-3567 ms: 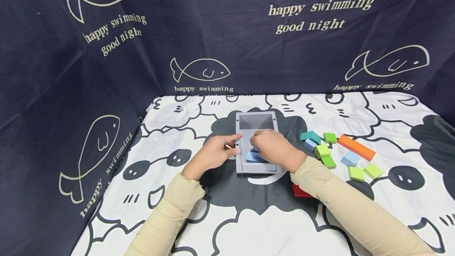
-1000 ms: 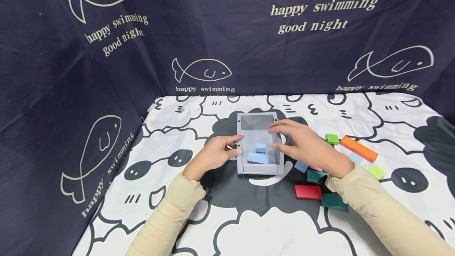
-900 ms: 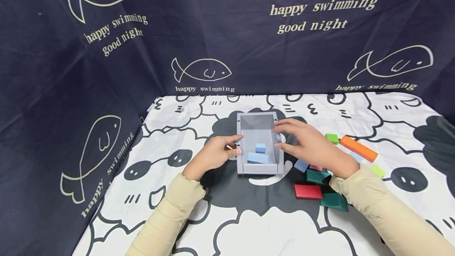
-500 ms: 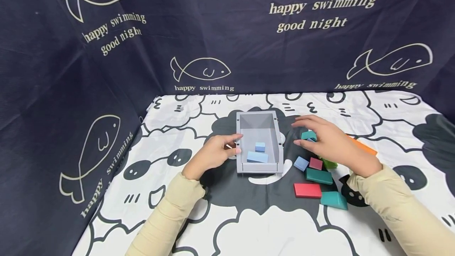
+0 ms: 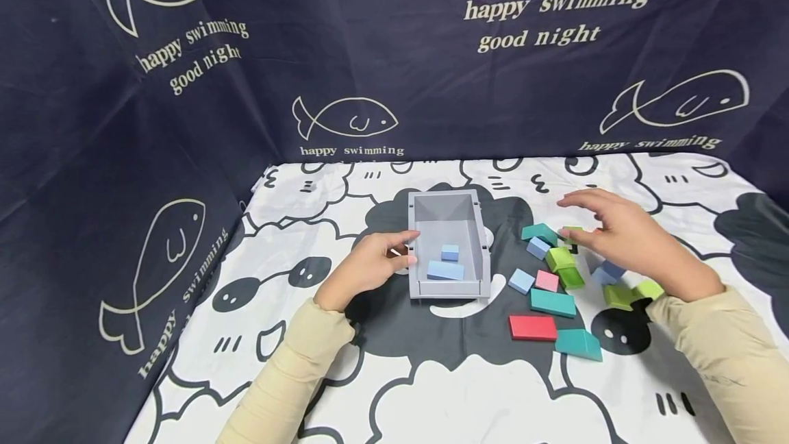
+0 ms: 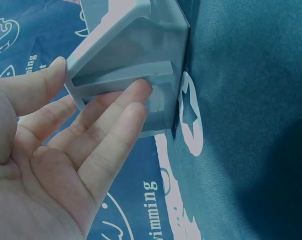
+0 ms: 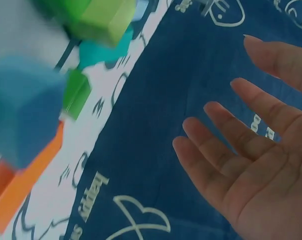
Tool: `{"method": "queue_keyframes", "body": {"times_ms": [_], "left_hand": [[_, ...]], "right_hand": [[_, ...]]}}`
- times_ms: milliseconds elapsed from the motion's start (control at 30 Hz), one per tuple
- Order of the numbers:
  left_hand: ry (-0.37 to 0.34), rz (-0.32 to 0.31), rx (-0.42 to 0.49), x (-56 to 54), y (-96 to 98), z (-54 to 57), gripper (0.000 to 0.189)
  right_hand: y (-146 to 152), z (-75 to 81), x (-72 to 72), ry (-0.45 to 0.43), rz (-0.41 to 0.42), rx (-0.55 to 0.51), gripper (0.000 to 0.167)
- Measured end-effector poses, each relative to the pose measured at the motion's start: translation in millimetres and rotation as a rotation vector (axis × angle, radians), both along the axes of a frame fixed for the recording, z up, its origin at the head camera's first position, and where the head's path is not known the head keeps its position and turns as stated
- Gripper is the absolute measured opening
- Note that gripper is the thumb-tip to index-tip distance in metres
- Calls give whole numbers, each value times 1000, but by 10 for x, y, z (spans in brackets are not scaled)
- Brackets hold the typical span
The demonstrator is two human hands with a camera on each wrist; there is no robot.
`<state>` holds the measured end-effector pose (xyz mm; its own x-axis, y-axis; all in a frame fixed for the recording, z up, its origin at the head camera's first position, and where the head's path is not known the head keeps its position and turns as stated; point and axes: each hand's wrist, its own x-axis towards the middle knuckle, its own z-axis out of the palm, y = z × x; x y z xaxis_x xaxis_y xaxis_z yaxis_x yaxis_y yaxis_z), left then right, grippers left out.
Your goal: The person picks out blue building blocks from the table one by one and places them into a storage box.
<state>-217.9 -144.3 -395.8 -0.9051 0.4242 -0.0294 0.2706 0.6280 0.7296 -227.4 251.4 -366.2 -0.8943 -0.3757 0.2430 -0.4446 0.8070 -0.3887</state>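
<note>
A grey plastic bin (image 5: 446,235) stands mid-table with a small blue block (image 5: 451,253) and a longer blue block (image 5: 446,270) inside. My left hand (image 5: 372,267) holds its left side; in the left wrist view the thumb lies at the rim and the other fingers reach against the outer wall below. My right hand (image 5: 635,235) hovers over loose blocks on the right, fingers spread and slightly bent, holding nothing. Near it are a green block (image 5: 572,232), light blue pieces (image 5: 607,273) and a yellow-green block (image 5: 648,289). An orange bar (image 7: 28,175) shows in the right wrist view.
Between bin and right hand lie a teal piece (image 5: 539,233), a pink block (image 5: 546,280), a teal bar (image 5: 553,302), a red block (image 5: 533,327) and a teal wedge (image 5: 579,344). Patterned cloth covers the table; a dark fish-print curtain (image 5: 382,53) hangs behind and left.
My right hand has left the bin's inside and moved right, over the loose blocks. The small blue block, first hidden by that hand, now lies visible in the bin. My left hand stays put.
</note>
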Motion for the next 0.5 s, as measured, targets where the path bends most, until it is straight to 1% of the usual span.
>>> {"method": "queue_keyframes", "body": {"times_ms": [133,300,500], "left_hand": [[4,-8,11,-2,1,0,47],[10,3,10,7,0,7,47],[1,-1,16,6,5,-2,47]], "right_hand": [[165,-27,41,-38,-38,35,44],[291,-122,69,-64,-45,98,41],[369,-227,109,-169,-77,162,47]]}}
